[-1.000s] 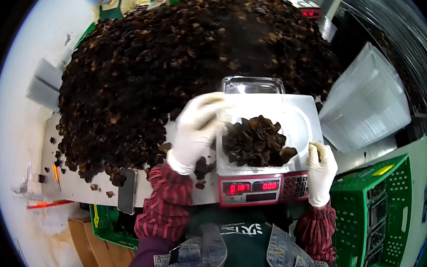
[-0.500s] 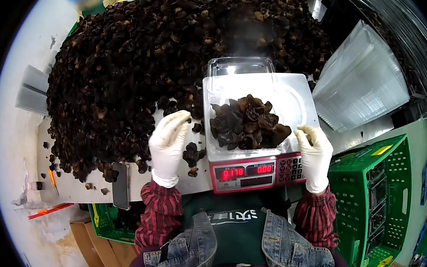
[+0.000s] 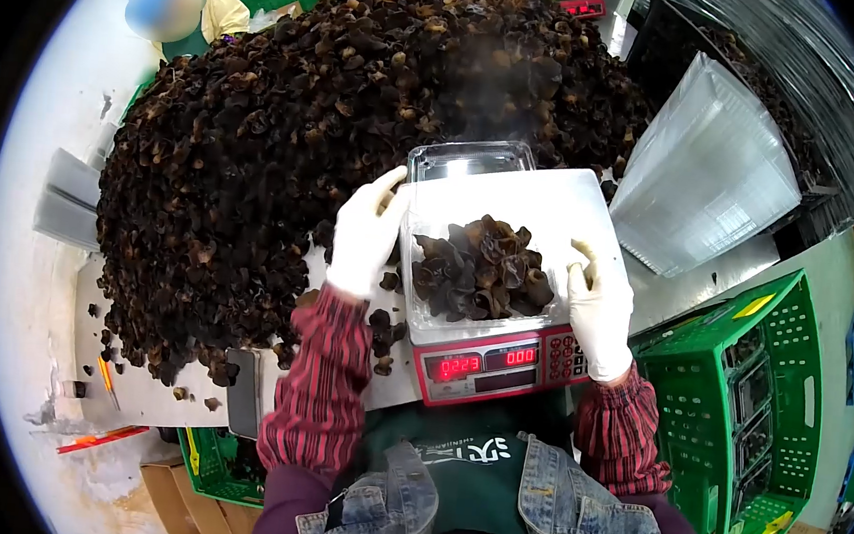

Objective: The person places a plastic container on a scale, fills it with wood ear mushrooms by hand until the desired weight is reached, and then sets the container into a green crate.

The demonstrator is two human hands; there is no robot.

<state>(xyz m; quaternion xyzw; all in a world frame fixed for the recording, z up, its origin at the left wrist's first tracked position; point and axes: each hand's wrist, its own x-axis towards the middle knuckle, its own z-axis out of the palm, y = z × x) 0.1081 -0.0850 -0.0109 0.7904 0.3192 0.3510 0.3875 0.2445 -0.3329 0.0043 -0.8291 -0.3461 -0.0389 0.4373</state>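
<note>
A clear plastic box [image 3: 421, 319] rests on the scale's plate with dark wood ear mushrooms [image 3: 485, 272] inside. Its clear lid [image 3: 471, 158] stands folded back on the far side. My left hand [image 3: 367, 237], in a white glove, has its fingers closed at the left edge of the box near the lid. On the other side, my gloved right hand [image 3: 599, 311] is curled with thumb and fingertips close to the box's right edge; whatever lies between them is hidden. The red and silver scale [image 3: 484, 367] shows 0.223 and 0.00.
A large heap of wood ear mushrooms [image 3: 255, 153] covers the table's far and left side. Stacked clear boxes [image 3: 705, 173] stand right of the scale. A green crate [image 3: 687, 408] holds filled boxes. A phone [image 3: 245, 393] lies front left. A co-worker [image 3: 221, 15] is at far left.
My left hand has moved away from my body to the box's left edge. My right hand has come left over the scale. The reading has gone from 0.178 to 0.223.
</note>
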